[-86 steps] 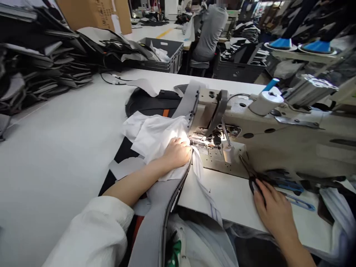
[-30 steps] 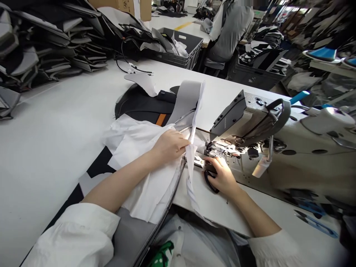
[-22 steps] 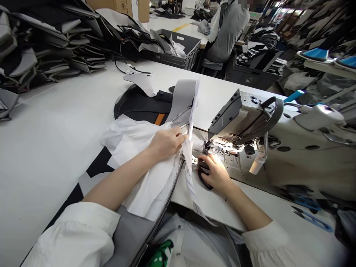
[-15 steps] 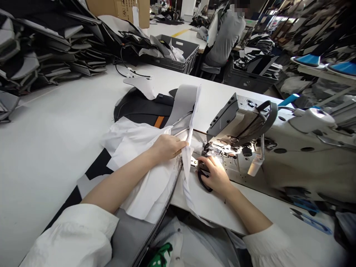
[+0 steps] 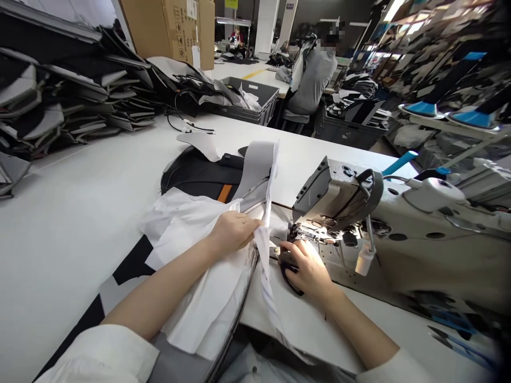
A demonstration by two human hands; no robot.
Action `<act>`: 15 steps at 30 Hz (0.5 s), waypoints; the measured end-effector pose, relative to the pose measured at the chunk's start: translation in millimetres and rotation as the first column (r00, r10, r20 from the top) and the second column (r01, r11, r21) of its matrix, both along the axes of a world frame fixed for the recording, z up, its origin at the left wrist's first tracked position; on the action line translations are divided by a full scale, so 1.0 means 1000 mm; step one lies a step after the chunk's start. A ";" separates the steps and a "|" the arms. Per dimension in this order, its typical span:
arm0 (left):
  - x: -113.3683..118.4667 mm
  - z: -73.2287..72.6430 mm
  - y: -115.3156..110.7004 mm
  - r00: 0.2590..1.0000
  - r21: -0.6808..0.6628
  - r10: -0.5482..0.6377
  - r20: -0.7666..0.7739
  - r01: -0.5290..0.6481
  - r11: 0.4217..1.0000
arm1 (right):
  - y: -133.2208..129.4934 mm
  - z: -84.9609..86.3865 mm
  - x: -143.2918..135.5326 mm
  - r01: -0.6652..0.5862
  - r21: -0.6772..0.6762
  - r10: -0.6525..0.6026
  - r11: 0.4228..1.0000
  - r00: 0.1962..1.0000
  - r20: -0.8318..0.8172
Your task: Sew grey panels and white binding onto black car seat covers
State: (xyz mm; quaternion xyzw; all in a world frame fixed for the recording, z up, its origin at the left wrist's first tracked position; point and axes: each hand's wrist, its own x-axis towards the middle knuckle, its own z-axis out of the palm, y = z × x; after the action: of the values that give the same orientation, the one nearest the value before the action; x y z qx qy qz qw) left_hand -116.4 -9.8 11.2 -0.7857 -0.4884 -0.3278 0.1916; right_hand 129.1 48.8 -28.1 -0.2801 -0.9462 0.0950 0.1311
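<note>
My left hand [image 5: 235, 232] is closed on the edge of a sewn fabric piece, pinching a white binding strip [image 5: 264, 266] that hangs down toward my lap. White lining cloth [image 5: 195, 271] spreads beneath that forearm, over black and grey panels with an orange tab [image 5: 224, 192]. My right hand [image 5: 307, 268] is wrapped round the black handle of a pair of scissors [image 5: 288, 279], their pivot and blades pointing left at the strip. Most of the blades are hidden by cloth. Right beside those fingers is the lit needle area of a sewing machine [image 5: 339, 197].
Stacks of black and grey cut pieces [image 5: 80, 101] pile up at the left. A cardboard box [image 5: 171, 32] and a grey crate [image 5: 259, 109] stand behind. A person [image 5: 315, 74] sits farther back. Blue-handled snips [image 5: 459, 343] lie at lower right.
The view has tipped up slightly, so everything sits lower in the picture. Both hands keep their holds, on the fabric and on the scissors, with little visible movement.
</note>
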 end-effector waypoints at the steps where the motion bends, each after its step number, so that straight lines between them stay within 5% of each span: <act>1: 0.001 0.000 0.000 1.000 0.015 0.026 0.006 -0.026 1.000 | 0.000 -0.001 -0.001 0.006 0.014 -0.006 1.000 1.000 0.001; 8: 0.002 0.003 -0.004 0.996 0.105 0.071 -0.050 -0.066 0.992 | -0.001 -0.001 -0.013 -0.066 0.126 0.059 0.990 0.997 0.057; 15: 0.002 0.000 -0.004 1.000 0.021 -0.004 0.019 0.004 1.000 | 0.001 -0.013 0.001 -0.111 0.110 0.103 0.988 0.991 0.081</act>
State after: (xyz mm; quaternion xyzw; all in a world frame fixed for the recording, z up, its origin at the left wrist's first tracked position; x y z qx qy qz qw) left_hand -114.4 -14.0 11.2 -0.7814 -0.4851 -0.3408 0.1948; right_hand 130.1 49.8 -41.1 -0.2242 -0.9680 0.0371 0.1061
